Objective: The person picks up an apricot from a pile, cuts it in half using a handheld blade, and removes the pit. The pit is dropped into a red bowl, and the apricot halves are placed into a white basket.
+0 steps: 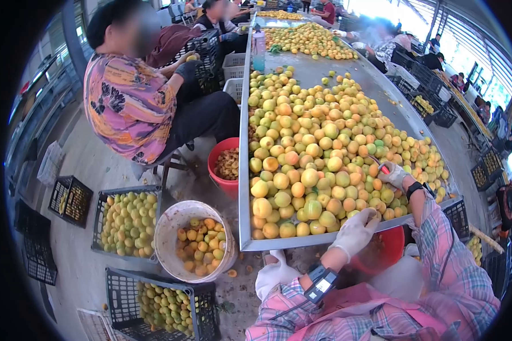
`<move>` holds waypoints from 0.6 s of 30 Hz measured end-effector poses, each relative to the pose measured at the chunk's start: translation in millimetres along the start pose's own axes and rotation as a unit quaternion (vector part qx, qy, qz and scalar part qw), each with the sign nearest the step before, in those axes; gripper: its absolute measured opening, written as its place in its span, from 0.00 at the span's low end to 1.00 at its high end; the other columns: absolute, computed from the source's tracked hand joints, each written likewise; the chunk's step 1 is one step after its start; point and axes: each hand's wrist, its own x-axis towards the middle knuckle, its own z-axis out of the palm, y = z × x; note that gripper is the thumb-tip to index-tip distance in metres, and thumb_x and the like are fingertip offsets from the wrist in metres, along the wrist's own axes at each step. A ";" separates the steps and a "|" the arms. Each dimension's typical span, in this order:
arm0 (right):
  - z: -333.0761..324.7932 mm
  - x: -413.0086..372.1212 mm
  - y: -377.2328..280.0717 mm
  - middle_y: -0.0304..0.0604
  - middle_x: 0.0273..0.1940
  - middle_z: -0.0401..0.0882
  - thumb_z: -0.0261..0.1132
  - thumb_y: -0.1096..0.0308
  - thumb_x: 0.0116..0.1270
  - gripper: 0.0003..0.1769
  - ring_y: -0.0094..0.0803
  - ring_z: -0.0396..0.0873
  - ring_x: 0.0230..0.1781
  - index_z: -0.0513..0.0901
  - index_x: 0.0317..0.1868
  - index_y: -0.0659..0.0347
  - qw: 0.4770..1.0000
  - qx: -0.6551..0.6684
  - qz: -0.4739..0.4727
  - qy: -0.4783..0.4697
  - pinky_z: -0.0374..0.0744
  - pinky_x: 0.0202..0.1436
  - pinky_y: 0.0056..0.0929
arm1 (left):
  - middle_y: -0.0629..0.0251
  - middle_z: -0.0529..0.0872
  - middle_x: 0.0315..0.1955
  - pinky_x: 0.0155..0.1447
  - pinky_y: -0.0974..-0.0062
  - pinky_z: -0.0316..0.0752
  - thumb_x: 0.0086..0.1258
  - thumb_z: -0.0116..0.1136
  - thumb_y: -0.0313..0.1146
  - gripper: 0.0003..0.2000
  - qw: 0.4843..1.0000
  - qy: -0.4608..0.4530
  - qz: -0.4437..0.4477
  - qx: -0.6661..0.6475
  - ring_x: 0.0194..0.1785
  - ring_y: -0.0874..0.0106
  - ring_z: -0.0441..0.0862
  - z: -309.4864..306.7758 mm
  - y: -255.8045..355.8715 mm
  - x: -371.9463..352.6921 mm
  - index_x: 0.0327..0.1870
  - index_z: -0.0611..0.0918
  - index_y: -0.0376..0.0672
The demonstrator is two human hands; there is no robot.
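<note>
White-gloved left hand [355, 234]: fingers curled over the table [290, 244] edge; we cannot tell whether around fruit.
Right hand [395, 176]: closed on our red handle [385, 169], beyond the left.
Fruit [324, 145]: heaped before both hands; we seem mid-selection, next needing one steadied.

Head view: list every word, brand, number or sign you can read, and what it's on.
No text can be read.
Label on the left wristband: dark marks, too small to read.
Bottle: any print is too blurred to read.
</note>
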 end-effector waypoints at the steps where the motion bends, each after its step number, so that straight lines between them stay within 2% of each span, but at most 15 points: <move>1: 1.4 0.3 3.5 0.37 0.26 0.76 0.69 0.62 0.58 0.20 0.25 0.76 0.18 0.75 0.50 0.55 1.000 0.022 -0.008 0.005 0.79 0.21 0.28 | 0.52 0.86 0.46 0.57 0.67 0.74 0.71 0.53 0.41 0.17 1.000 -0.003 -0.007 0.001 0.52 0.57 0.82 0.8 0.9 0.3 0.54 0.79 0.38; 2: 2.1 -3.6 2.4 0.37 0.26 0.76 0.69 0.62 0.58 0.20 0.25 0.76 0.18 0.75 0.50 0.55 1.000 0.029 -0.002 0.008 0.79 0.21 0.28 | 0.52 0.86 0.46 0.57 0.67 0.74 0.71 0.53 0.41 0.17 1.000 -0.012 -0.008 0.004 0.52 0.57 0.82 2.0 1.8 0.7 0.54 0.79 0.38; 4: 1.5 -12.0 -0.8 0.37 0.26 0.76 0.68 0.61 0.59 0.20 0.24 0.75 0.18 0.76 0.50 0.55 0.996 0.057 -0.055 0.046 0.76 0.19 0.28 | 0.52 0.86 0.46 0.57 0.67 0.75 0.71 0.54 0.40 0.17 1.000 -0.003 -0.012 -0.002 0.52 0.57 0.83 5.1 3.9 2.9 0.54 0.79 0.38; 5: 1.4 -8.2 6.4 0.37 0.26 0.76 0.68 0.61 0.59 0.20 0.24 0.75 0.18 0.76 0.50 0.55 0.996 0.064 -0.044 0.051 0.76 0.19 0.28 | 0.52 0.86 0.46 0.57 0.68 0.75 0.71 0.55 0.40 0.17 1.000 0.000 -0.017 0.000 0.51 0.57 0.83 6.3 6.3 3.7 0.55 0.79 0.39; 7: 4.4 -0.5 26.3 0.36 0.25 0.74 0.67 0.60 0.60 0.20 0.23 0.74 0.17 0.76 0.52 0.55 0.954 0.007 -0.247 0.172 0.74 0.18 0.28 | 0.54 0.86 0.45 0.55 0.70 0.76 0.71 0.56 0.38 0.17 1.000 0.021 -0.010 -0.014 0.49 0.62 0.84 14.2 2.0 7.5 0.56 0.79 0.40; 8: 5.1 -15.6 21.2 0.36 0.25 0.74 0.67 0.60 0.60 0.20 0.23 0.74 0.17 0.76 0.52 0.55 0.955 0.014 -0.233 0.181 0.74 0.18 0.28 | 0.55 0.86 0.44 0.54 0.71 0.76 0.71 0.56 0.38 0.17 0.999 0.032 -0.008 -0.032 0.48 0.65 0.85 18.6 -1.2 10.0 0.56 0.78 0.40; 10: 0.6 -62.2 -21.0 0.35 0.25 0.75 0.65 0.59 0.63 0.21 0.22 0.74 0.17 0.77 0.55 0.56 0.975 0.165 -0.102 0.112 0.73 0.18 0.25 | 0.59 0.85 0.43 0.53 0.75 0.76 0.71 0.57 0.35 0.19 0.998 0.034 0.004 -0.055 0.46 0.72 0.83 23.1 -2.7 14.4 0.60 0.75 0.38; 13: 11.3 -107.3 -32.8 0.36 0.27 0.78 0.60 0.57 0.70 0.20 0.18 0.75 0.17 0.76 0.58 0.58 0.938 0.335 -0.086 0.037 0.73 0.16 0.18 | 0.62 0.82 0.48 0.53 0.78 0.75 0.73 0.55 0.31 0.24 0.987 0.041 0.016 -0.153 0.48 0.75 0.79 32.8 -5.9 21.4 0.67 0.67 0.34; 14: 20.8 -110.3 -21.1 0.36 0.28 0.80 0.59 0.56 0.72 0.21 0.17 0.75 0.18 0.75 0.60 0.57 0.913 0.402 -0.069 -0.007 0.72 0.16 0.17 | 0.63 0.81 0.47 0.53 0.79 0.74 0.74 0.52 0.33 0.25 0.990 0.043 0.019 -0.135 0.47 0.75 0.79 31.4 0.7 21.5 0.69 0.65 0.33; 15: 34.2 -109.4 -23.6 0.36 0.29 0.80 0.60 0.55 0.72 0.21 0.16 0.76 0.18 0.75 0.60 0.57 0.880 0.453 -0.141 -0.008 0.72 0.16 0.16 | 0.64 0.81 0.47 0.54 0.79 0.74 0.75 0.51 0.34 0.25 0.988 0.037 0.011 -0.152 0.47 0.75 0.79 30.5 8.7 20.8 0.69 0.64 0.33; 16: 36.7 -124.2 -21.5 0.35 0.29 0.80 0.60 0.56 0.72 0.21 0.17 0.75 0.18 0.75 0.59 0.58 0.886 0.447 -0.119 0.000 0.72 0.16 0.16 | 0.65 0.81 0.47 0.54 0.78 0.74 0.76 0.49 0.35 0.25 0.985 0.031 0.002 -0.170 0.47 0.76 0.79 30.6 12.4 21.1 0.70 0.64 0.33; 18: 38.6 -141.2 -29.6 0.35 0.29 0.79 0.61 0.56 0.71 0.20 0.18 0.75 0.17 0.76 0.56 0.60 0.896 0.437 -0.067 0.036 0.72 0.16 0.16 | 0.62 0.76 0.56 0.57 0.76 0.76 0.76 0.49 0.35 0.26 0.953 -0.016 -0.032 -0.301 0.54 0.74 0.77 30.8 6.7 23.0 0.72 0.62 0.36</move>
